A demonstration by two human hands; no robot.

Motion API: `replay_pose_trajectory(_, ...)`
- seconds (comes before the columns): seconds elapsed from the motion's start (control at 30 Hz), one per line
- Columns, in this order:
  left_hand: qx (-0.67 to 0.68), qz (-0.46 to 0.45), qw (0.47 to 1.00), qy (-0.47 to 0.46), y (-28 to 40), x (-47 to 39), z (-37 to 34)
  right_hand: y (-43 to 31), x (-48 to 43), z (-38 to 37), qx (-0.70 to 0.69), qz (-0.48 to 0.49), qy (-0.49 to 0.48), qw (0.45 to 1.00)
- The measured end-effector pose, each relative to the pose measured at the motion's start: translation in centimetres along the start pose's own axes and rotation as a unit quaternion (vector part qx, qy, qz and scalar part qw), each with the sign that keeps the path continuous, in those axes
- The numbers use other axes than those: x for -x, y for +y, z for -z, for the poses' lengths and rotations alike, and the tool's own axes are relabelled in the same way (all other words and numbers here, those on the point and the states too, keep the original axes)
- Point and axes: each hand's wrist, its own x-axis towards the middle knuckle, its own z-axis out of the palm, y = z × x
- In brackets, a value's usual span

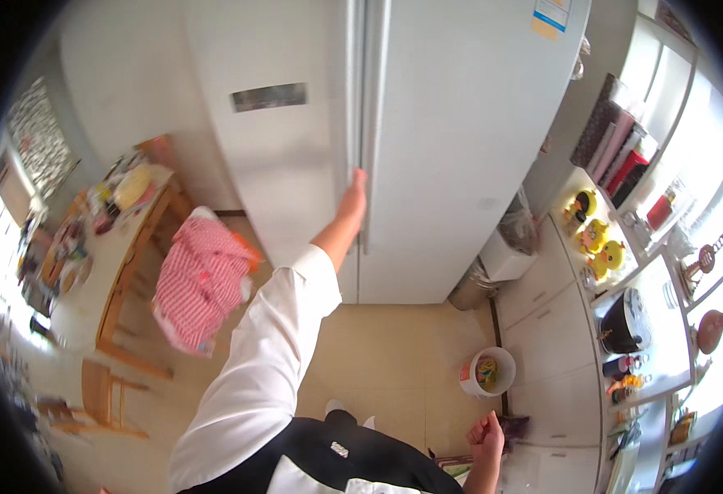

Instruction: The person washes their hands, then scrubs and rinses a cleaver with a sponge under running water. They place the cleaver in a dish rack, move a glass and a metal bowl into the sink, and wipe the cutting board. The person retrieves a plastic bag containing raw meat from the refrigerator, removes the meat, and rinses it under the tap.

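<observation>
A tall white two-door refrigerator (454,136) stands right in front of me. My left hand (353,200) reaches up to the seam between its doors, with the fingers curled at the long vertical door handle (350,111) of the left door. Part of the grip is hidden and the picture is slightly blurred there. Both doors look closed. Low at the right, my right hand (486,434) hangs beside my body, fingers curled in, with nothing visible in it. A dark purple item (514,427) shows just behind that hand, by the cabinet base.
A white bucket (501,370) with colourful contents stands on the floor, right. White cabinets (556,364) carry a black pot (627,321) and yellow duck figures (605,253). To the left are a cluttered table (90,309), a cloth-draped item (201,281) and a wooden chair (97,392).
</observation>
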Motion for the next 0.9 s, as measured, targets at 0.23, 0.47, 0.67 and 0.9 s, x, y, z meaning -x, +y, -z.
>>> replay_pose_trajectory(0.23,0.183,0.064,0.980,0.037,-0.2,-10.2,-0.9,1.0,4.2,0.9,-0.101,0.087,0.141,0.981)
replay_pose_trajectory(0.47,0.103,0.073,0.991,0.045,0.0,-10.0,-1.5,-1.4,-1.6,-1.9,-0.092,0.074,0.145,0.982)
replay_pose_trajectory(0.67,0.018,0.054,0.997,0.057,-0.6,-7.1,0.9,-5.3,-12.0,-10.9,0.013,0.046,-0.046,0.998)
replay_pose_trajectory(0.9,-0.273,-0.214,0.937,-0.041,-2.0,8.5,-0.1,-5.9,-16.4,-19.3,0.288,0.108,-0.148,0.940)
